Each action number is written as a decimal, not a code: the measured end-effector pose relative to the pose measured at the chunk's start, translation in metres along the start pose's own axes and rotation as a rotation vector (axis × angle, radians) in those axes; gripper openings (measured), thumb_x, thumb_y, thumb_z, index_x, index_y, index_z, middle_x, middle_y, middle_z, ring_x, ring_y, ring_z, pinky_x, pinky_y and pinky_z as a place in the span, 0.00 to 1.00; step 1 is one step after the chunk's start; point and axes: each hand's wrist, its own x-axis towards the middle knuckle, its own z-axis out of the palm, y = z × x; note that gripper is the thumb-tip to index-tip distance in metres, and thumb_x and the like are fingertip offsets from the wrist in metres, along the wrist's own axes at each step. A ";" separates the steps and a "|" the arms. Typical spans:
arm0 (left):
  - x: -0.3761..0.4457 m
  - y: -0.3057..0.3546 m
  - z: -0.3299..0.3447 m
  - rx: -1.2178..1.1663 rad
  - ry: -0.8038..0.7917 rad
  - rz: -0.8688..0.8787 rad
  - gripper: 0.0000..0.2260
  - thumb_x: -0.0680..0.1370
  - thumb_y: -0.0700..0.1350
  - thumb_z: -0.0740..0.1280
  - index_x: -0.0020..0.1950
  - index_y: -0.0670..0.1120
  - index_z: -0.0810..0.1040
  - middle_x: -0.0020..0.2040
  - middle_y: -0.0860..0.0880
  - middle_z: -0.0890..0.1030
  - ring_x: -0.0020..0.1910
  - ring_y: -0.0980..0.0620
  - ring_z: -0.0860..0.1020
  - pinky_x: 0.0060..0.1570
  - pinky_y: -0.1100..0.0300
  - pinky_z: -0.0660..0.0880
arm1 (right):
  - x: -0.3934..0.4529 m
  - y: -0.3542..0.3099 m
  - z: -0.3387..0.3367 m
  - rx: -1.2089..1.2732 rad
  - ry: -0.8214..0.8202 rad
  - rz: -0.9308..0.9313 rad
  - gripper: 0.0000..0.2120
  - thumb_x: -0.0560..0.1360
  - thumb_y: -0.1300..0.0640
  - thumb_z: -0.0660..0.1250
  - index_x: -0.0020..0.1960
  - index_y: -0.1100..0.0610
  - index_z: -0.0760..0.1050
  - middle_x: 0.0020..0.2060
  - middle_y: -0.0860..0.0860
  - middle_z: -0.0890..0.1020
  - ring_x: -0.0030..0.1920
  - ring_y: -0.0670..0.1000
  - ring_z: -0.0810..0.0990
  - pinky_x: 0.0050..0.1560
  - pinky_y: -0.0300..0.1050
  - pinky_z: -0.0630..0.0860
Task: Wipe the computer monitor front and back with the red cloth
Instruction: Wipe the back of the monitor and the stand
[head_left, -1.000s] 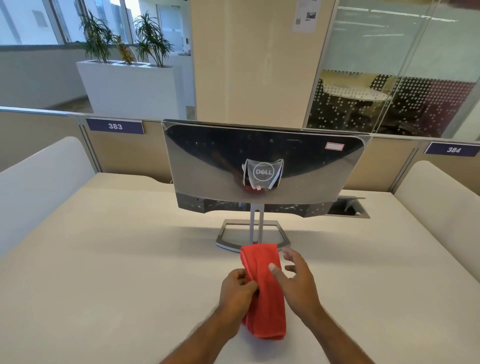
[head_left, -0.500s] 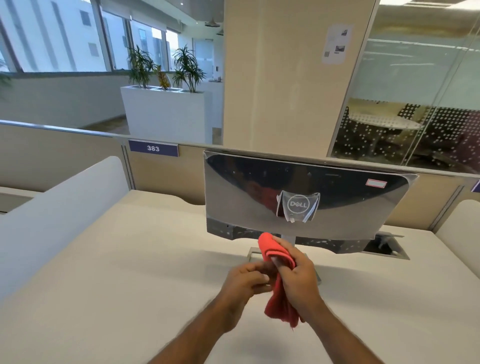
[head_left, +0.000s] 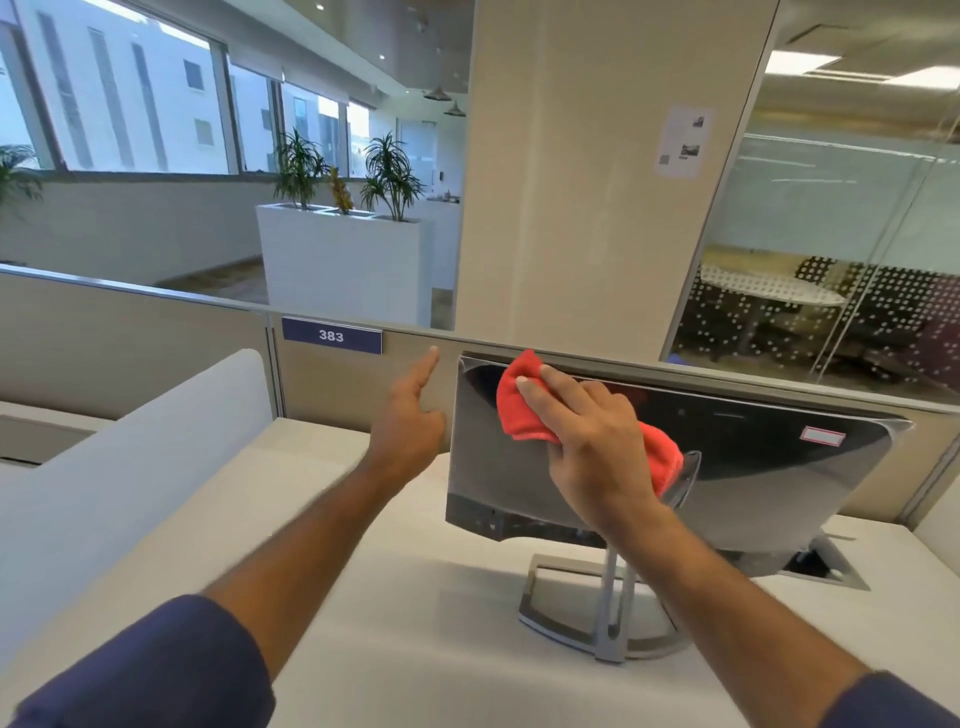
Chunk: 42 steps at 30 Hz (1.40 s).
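Bright window daylight, wide-angle bending, slight motion blur.

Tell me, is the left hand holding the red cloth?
No. The right hand presses the red cloth on the monitor's back; the left hand is bare.

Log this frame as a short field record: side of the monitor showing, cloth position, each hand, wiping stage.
monitor side: back of the monitor faces the camera
cloth: red cloth flat against the upper left of the back
right hand: presses the cloth on the panel, fingers straight
left hand: free beside the monitor's left edge, holds nothing
stage: back being wiped; front not visible
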 end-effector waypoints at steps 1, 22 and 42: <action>0.006 0.001 -0.001 0.021 -0.037 0.019 0.36 0.72 0.28 0.57 0.77 0.51 0.62 0.75 0.55 0.66 0.72 0.55 0.65 0.68 0.61 0.65 | 0.008 -0.005 0.007 -0.034 -0.015 -0.028 0.31 0.65 0.67 0.75 0.67 0.54 0.75 0.65 0.55 0.77 0.51 0.60 0.79 0.43 0.54 0.75; 0.037 -0.021 -0.005 0.180 -0.138 0.205 0.37 0.70 0.24 0.54 0.74 0.52 0.68 0.74 0.46 0.68 0.75 0.55 0.62 0.63 0.73 0.60 | 0.012 -0.024 0.056 -0.352 -0.143 -0.099 0.28 0.71 0.65 0.61 0.71 0.56 0.70 0.73 0.56 0.68 0.54 0.61 0.71 0.49 0.57 0.72; 0.055 0.046 -0.016 0.403 -0.227 0.517 0.16 0.82 0.44 0.61 0.68 0.47 0.76 0.66 0.50 0.78 0.66 0.53 0.74 0.61 0.67 0.64 | -0.002 -0.052 0.075 -0.395 -0.362 -0.183 0.28 0.71 0.57 0.63 0.71 0.58 0.69 0.68 0.54 0.70 0.57 0.58 0.68 0.55 0.54 0.69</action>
